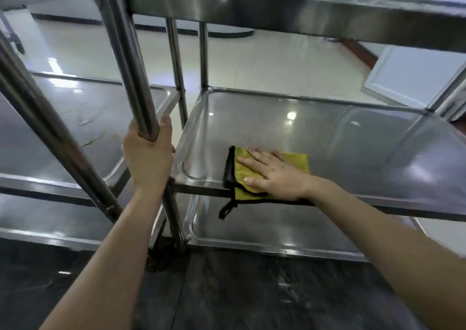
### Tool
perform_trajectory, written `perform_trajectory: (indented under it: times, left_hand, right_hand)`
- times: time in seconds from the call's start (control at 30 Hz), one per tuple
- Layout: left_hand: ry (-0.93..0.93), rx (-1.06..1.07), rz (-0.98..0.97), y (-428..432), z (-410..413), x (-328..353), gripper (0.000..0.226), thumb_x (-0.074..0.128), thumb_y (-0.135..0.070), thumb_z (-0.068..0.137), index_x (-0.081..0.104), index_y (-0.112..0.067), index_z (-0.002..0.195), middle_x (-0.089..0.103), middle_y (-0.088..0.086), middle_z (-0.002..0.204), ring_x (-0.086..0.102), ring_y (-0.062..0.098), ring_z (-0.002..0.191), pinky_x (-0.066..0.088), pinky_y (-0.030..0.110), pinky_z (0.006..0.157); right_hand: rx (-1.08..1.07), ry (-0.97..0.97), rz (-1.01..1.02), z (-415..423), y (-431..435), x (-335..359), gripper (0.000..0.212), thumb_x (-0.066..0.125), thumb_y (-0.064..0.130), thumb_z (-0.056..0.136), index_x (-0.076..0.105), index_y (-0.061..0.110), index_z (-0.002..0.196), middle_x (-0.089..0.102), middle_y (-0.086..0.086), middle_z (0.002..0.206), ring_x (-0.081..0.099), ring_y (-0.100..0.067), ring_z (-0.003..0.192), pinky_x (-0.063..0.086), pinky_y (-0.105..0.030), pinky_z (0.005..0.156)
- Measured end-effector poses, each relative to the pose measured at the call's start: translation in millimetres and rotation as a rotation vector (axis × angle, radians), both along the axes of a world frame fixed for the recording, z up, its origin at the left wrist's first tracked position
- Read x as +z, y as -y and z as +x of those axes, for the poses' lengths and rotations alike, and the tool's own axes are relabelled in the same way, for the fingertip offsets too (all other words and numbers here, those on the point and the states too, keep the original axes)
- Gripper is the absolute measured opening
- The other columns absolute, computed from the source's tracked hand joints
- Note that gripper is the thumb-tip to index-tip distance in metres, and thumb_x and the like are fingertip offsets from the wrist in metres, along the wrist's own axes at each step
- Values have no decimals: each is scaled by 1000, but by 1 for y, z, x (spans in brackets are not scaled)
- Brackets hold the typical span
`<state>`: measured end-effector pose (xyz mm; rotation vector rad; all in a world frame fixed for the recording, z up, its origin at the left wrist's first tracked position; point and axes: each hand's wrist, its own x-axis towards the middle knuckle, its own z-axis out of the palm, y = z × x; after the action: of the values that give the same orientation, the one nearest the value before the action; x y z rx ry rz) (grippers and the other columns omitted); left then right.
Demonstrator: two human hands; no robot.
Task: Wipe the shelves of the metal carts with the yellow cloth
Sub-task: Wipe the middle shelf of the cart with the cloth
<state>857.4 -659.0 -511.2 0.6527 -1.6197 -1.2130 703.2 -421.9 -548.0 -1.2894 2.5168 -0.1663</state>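
Yellow cloth (pixel 295 160): on middle shelf (pixel 327 138), near front edge. Right hand (pixel 273 173): flat, fingers straight, pressing cloth. Left hand (pixel 148 153): curled around cart post (pixel 131 72) left of shelf.

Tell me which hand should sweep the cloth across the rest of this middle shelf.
Right. The right hand lies flat on the yellow cloth at the middle shelf's near left corner, with bare steel stretching to its right. The left hand grips the cart's upright post, away from the cloth.
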Motion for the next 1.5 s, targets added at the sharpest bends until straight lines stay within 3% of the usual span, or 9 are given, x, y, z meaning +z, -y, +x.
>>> perform_trajectory:
  times: [0.07,0.17,0.23,0.4,0.53,0.7,0.9,1.27,1.5]
  left_hand:
    - [-46,82,-79,-16,14,-4,42,76,-31,99,51,-5,120,56,13,109,59,0,87,57,29,78]
    - [-101,181,-366,-55,29,-32,36,72,-18,99,53,1,124,49,21,122,55,25,107,53,35,85]
    - [56,38,-618,-80,25,-52,23,62,-19,102,61,-3,119,56,16,116,54,30,108,47,40,91]
    - [466,-250,-709,-102,-36,-63,40,37,-36,109,65,-13,129,62,10,134,54,34,132,40,52,114]
    - [815,-314,-729,-102,-66,-66,69,8,-50,110,37,-21,165,27,13,175,8,28,167,1,54,134]
    - [970,-340,-766,-101,-68,-66,74,-2,-58,107,9,-26,173,2,6,181,-15,19,166,-13,52,132]
    - [979,-314,-823,-98,-69,-64,66,10,-59,110,28,-33,168,19,-2,179,7,19,166,4,50,134]
    - [1032,-308,-792,-99,-69,-56,55,29,-55,109,35,-36,161,27,-6,175,15,16,163,10,45,131]
    - [1046,-292,-829,-94,-71,-61,58,25,-58,108,34,-39,162,29,-9,174,17,15,163,12,45,131]
  right_hand:
    - [-70,47,-40,13,-5,2,66,35,70,105,18,50,166,1,10,179,-4,-11,165,-9,-47,132]
    - [-217,-45,-83,26,3,3,90,16,92,92,12,46,169,-1,11,179,-7,-10,164,-8,-52,131]
    - [-282,-118,-53,35,3,2,100,9,100,84,5,47,169,-11,5,179,-17,-12,163,-11,-56,130]
    - [-373,-175,10,52,-47,0,95,8,100,84,2,54,166,2,-2,180,0,-22,165,0,-58,131]
    - [-390,-79,28,44,-85,-5,82,10,94,89,-4,61,163,-12,6,179,-14,-13,164,-10,-56,131]
    - [-408,-90,28,-15,-60,-3,100,5,104,75,-1,59,164,-13,4,178,-13,-17,164,-11,-60,129]
    - [-517,-125,12,-163,15,4,145,-7,116,38,6,51,167,-6,-8,179,-6,-28,166,-6,-69,127]
    - [-363,-37,5,3,-80,-9,98,12,102,81,-3,56,165,-18,-2,178,-18,-23,164,-15,-65,126]
    - [-492,-93,-6,-138,1,-1,120,7,111,66,5,49,168,-10,-12,179,-12,-32,165,-13,-73,123]
